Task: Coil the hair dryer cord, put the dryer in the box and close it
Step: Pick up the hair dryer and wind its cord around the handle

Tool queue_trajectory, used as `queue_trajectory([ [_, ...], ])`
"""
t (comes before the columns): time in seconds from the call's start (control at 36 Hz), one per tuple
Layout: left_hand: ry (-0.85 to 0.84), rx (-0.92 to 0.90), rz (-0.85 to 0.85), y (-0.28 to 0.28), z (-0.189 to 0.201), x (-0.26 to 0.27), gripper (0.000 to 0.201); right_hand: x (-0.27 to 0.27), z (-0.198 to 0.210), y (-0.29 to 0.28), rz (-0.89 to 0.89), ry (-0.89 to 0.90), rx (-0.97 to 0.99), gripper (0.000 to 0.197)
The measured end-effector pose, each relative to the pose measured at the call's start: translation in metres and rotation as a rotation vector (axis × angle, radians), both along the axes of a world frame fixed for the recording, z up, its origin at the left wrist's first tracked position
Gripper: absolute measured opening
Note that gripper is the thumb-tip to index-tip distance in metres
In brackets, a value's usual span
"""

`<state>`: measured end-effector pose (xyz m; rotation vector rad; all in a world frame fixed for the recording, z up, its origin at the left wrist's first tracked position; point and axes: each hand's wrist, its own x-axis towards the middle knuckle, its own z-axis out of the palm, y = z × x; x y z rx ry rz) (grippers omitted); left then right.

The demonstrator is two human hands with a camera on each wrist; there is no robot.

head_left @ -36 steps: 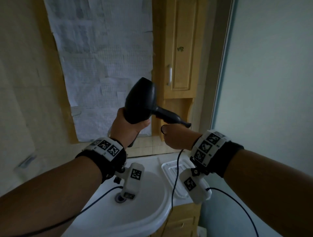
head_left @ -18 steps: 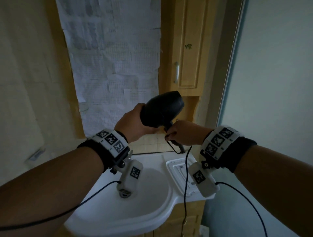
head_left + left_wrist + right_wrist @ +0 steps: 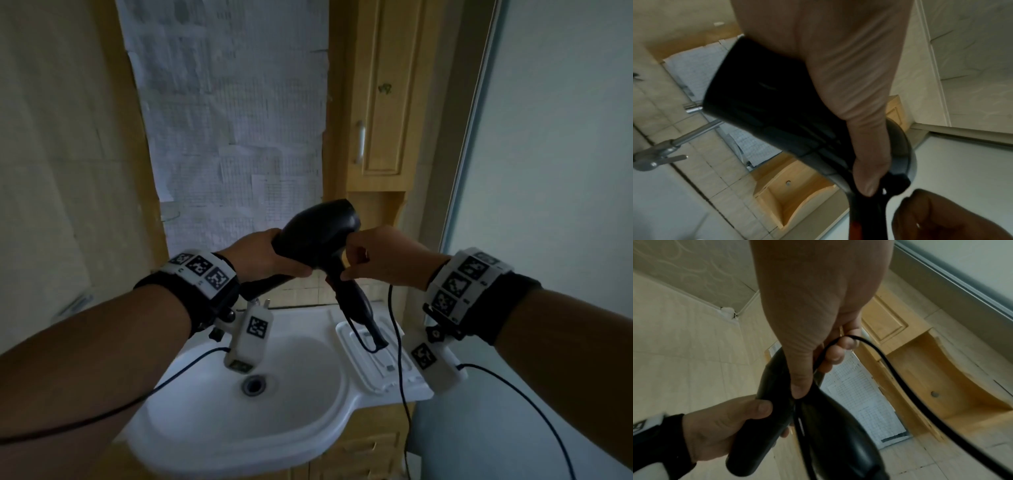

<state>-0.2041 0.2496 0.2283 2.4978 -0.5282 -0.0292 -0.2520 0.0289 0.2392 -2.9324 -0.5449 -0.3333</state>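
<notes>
1. Since half a second ago: black plastic hair dryer [image 3: 320,236] has rotated, so its handle [image 3: 356,308] now hangs down over the sink side instead of tucking behind my right hand; its barrel sits at about the same height as before.
2. My left hand [image 3: 263,257] grips the dryer's barrel end, fingers wrapped over the top, thumb underneath. Left wrist view confirms it: thumb [image 3: 869,177] presses along the body right where the handle joins.
3. My right hand [image 3: 380,257] is curled and pinches the thin black cord [image 3: 397,342] just beside the handle joint, touching the dryer body. In the right wrist view the cord [image 3: 890,368] loops over my fingertips [image 3: 835,353] and trails off down-right.
4. One short cord loop hangs off the handle tip; the rest drops past the sink edge toward the floor. Can't tell where the plug end is.
5. Dryer is held in the air in both hands, above the white ceramic washbasin [image 3: 212,428], touching nothing below.
6. White rectangular plastic lid-like tray [image 3: 376,373] lies flat on the basin's right ledge, directly under the handle tip. Can't tell if it belongs to the box.
7. Behind: pale wooden wall cabinet [image 3: 380,102] with a metal pull, and a sheet of gridded paper [image 3: 233,113] covering the wall to its left.
8. Metal tap [image 3: 663,152] shows in the left wrist view only.
</notes>
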Motion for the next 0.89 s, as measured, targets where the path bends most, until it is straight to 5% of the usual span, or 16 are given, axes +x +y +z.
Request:
queue_trajectory([
  [0.17, 0.181, -0.162, 0.036, 0.015, -0.007, 0.007, 0.057, -0.002, 0.004, -0.007, 0.0, 0.083, 0.363, 0.029],
  [0.33, 0.386, -0.38, -0.045, 0.023, -0.016, 0.01, 0.095, -0.007, 0.007, -0.011, 0.062, 0.218, 0.662, 0.024],
  [0.47, 0.469, -0.568, -0.078, 0.024, -0.024, 0.009, 0.09, -0.008, 0.008, -0.009, 0.103, 0.279, 0.792, 0.021],
  [0.61, 0.583, -0.777, -0.082, 0.021, -0.024, 0.006, 0.053, -0.008, 0.012, -0.002, 0.125, 0.277, 0.935, 0.004],
  [0.81, 0.63, -1.015, -0.073, 0.003, -0.021, -0.002, 0.065, -0.013, 0.009, 0.02, 0.173, 0.247, 1.353, 0.021],
  [0.89, 0.588, -1.076, -0.039, -0.008, -0.021, -0.004, 0.074, -0.012, 0.002, 0.031, 0.103, 0.091, 1.46, 0.019],
])
